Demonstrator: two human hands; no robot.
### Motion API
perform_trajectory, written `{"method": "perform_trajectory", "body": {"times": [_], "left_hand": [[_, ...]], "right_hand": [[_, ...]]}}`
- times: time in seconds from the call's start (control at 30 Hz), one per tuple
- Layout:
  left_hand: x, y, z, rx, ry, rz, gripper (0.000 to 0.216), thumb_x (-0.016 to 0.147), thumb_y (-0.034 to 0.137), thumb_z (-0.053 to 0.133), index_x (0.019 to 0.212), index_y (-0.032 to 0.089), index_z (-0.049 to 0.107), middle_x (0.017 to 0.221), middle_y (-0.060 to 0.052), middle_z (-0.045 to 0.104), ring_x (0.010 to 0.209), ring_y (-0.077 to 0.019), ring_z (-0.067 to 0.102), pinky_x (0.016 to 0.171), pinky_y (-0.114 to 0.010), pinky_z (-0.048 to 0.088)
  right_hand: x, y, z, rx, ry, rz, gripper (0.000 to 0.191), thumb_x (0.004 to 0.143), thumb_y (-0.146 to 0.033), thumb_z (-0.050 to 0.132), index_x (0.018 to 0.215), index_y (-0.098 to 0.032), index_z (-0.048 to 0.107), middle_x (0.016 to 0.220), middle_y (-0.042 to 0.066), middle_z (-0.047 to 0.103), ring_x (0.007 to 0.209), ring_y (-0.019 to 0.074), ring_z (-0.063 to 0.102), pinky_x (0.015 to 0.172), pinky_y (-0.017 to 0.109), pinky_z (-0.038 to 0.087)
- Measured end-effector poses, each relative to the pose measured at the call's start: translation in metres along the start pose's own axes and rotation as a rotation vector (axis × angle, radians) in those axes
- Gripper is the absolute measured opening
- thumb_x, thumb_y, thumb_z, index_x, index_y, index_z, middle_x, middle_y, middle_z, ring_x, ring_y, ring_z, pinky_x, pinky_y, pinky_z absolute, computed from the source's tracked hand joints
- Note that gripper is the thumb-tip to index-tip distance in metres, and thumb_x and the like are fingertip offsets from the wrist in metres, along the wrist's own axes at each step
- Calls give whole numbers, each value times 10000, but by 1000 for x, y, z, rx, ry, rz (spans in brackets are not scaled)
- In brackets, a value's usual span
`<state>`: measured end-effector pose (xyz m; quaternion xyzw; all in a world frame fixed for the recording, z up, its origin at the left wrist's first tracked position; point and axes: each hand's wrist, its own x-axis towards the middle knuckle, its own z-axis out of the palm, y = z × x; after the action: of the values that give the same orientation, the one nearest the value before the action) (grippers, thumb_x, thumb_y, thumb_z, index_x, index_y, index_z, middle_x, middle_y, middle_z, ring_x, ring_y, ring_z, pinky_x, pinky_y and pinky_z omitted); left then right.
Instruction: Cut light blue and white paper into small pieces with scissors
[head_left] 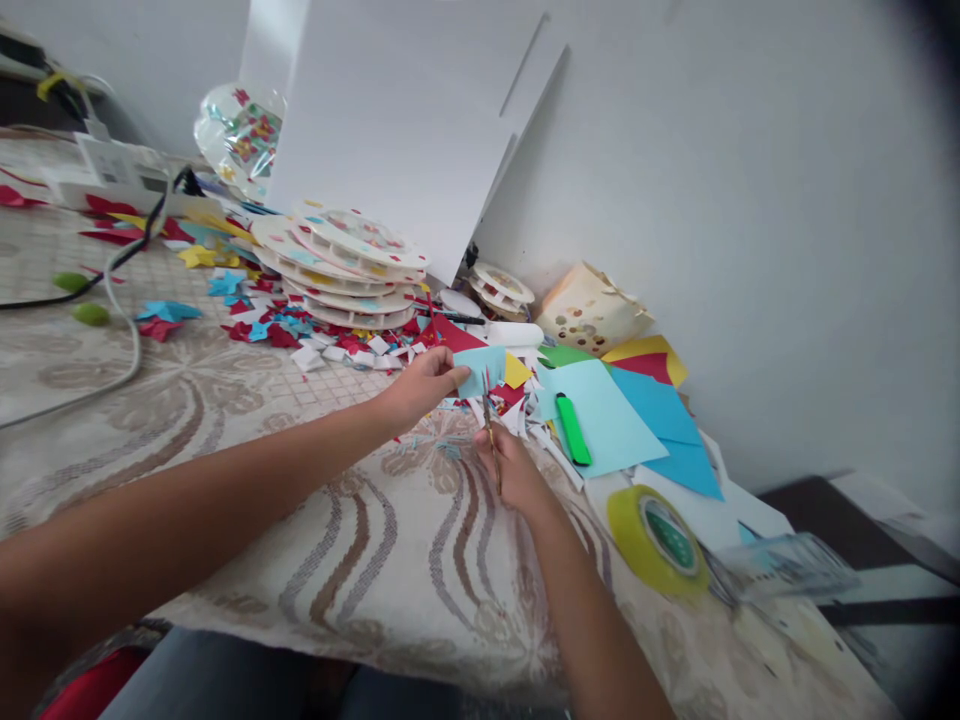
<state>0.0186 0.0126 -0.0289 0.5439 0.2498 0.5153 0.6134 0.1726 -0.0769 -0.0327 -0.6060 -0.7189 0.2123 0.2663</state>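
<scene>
- Head view shows the left hand (420, 385) pinching a small light-blue paper piece (480, 368) by its left edge. The grip is closed on the paper with thumb on top, and the piece is lifted slightly off the counter (225, 400).
- The right hand (516, 478) has its grip clenched round the handles of a pair of scissors (491, 445). The thin blades point away from the person and reach the lower edge of the paper piece. I cannot tell how far apart the blades stand.
- The paper piece sits to the right of the stack of plates (352, 265) and nearer the person than that stack. The scissors are nearer again, on the same side.
- Handling, as a judgement: the piece looks very light and thin. It should be stiff enough to hold its shape over a short span, but it would flop, crease or tear easily.
- It is best held close to where the blades meet it, between thumb and fingertips, with the fingers clear of the cutting line.
- Looks: pale sky-blue, matte and roughly four-sided, with straight cut edges. A small yellow triangle (516, 370) touches its right side.
- Right of the stack of plates, beyond the paper piece, lie larger coloured sheets (652, 405) with a green marker (572, 430) on them. Further right and nearer the person is a yellow tape roll (656, 540).
- Paper scraps (330, 345) in red, white and blue litter the counter just in front of the stack.
</scene>
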Motion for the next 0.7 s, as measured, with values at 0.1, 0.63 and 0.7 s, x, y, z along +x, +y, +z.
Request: {"method": "perform_trajectory", "body": {"times": [0.1,0.63,0.7], "left_hand": [[1,-2,-1,23,11,3,211,728,292,570,681,167,406,620,39,455,579,-66,466,615,-237,437],[1,0,-1,79,32,-11,210,716,302,572,684,170,412,627,36,446,585,-76,459,613,-252,445],[1,-1,-1,79,29,-10,209,718,306,570,684,171,413,629,34,446,586,-77,457,617,-255,445]], "right_hand": [[-1,0,0,-3,-4,11,379,860,-516,323,729,-183,446,607,-27,451,599,125,437,588,240,329],[0,0,0,-39,9,28,344,854,-486,349,729,-181,447,595,-21,467,560,119,434,536,233,303],[0,0,0,-48,10,35,347,852,-485,353,717,-181,448,579,-20,467,548,120,433,520,230,298]]}}
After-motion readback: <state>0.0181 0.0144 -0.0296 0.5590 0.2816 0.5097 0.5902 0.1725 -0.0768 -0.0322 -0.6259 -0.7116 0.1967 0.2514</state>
